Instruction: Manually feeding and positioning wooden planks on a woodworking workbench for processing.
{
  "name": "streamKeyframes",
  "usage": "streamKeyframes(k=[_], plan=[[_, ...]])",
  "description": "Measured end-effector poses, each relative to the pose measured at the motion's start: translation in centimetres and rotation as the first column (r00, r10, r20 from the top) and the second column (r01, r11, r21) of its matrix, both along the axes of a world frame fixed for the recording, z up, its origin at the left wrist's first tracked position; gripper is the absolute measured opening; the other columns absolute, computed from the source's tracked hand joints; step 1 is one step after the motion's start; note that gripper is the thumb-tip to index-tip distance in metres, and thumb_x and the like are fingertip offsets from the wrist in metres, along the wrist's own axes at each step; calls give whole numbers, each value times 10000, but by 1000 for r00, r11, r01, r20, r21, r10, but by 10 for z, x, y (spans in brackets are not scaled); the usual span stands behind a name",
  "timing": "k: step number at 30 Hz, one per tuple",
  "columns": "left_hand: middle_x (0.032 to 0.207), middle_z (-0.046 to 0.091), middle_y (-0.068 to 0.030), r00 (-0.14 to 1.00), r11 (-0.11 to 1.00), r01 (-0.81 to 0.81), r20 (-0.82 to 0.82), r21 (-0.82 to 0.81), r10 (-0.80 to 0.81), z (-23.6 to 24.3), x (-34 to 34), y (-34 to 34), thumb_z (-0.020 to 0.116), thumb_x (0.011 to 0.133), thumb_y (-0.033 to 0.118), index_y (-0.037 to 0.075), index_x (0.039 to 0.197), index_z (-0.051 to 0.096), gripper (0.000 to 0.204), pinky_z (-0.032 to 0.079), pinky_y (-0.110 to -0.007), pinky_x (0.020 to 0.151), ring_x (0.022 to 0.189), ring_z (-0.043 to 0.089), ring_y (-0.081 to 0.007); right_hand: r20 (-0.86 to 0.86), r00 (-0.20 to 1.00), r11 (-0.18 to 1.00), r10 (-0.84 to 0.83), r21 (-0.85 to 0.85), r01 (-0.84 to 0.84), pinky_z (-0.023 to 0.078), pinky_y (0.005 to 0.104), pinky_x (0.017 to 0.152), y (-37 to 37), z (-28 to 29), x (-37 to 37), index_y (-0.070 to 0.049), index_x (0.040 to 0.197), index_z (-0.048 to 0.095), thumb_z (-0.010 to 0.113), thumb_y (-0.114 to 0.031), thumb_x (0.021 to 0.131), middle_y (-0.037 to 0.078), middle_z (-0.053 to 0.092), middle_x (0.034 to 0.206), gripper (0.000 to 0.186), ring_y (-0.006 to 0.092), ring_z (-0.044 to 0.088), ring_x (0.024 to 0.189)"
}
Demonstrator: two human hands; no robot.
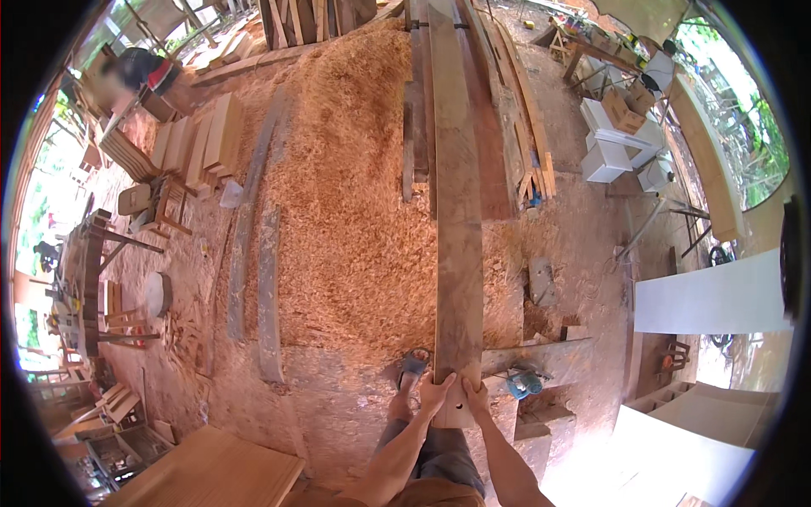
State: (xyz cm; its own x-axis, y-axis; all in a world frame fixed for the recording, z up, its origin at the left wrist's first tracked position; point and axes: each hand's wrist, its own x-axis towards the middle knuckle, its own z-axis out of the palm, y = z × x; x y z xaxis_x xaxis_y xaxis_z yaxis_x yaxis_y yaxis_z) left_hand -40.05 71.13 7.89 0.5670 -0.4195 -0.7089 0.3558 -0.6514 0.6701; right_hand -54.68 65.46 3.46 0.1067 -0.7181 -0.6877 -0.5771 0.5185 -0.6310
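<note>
Both hands, left (436, 392) and right (475, 395), were closed around the near end of the long weathered grey-brown wooden plank (457, 211), which ran out over the sawdust-covered floor (355, 237); plank lifted at this end, not set down.

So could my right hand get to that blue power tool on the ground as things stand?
Probably not right away. The right hand is clamped on the near end of the long plank, as is the left hand. The blue power tool lies close by to the right, nothing between, but the grip would have to let go first.
</note>
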Motion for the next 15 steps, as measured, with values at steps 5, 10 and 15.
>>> streamKeyframes(k=[5, 10, 15], plan=[[1070, 744, -140, 999, 999, -37, 22, -12, 38, -2, 7, 8, 813, 827, 368, -11, 1177, 679, 533, 546, -349, 835, 980, 708, -228, -13, 999, 995, 42, -87, -43, 547, 398, 849, 6, 12, 16, 59, 1233, 639, 737, -545, 846, 219, 724, 1069, 724, 311, 706, 994], [977, 745, -150, 987, 995, -29, 156, -92, 44, 9, 8, 6, 827, 809, 332, -7, 1053, 702, 436, 552, -362, 799, 899, 720, -246, -106, 994, 987, 25, -153, -42, 550, 427, 832, 4, 34, 29, 45, 1167, 673, 724, -525, 842, 249, 730, 1017, 658, 369, 714, 979], [931, 733, -143, 992, 996, -11, 121, -93, 22, -12, 6, 3, 825, 816, 291, -8, 1047, 682, 404, 544, -357, 788, 879, 707, -224, -147, 987, 963, 62, -251, -98, 549, 462, 801, 3, 19, 25, 39, 1094, 694, 722, -515, 832, 265, 723, 952, 614, 412, 712, 940]])
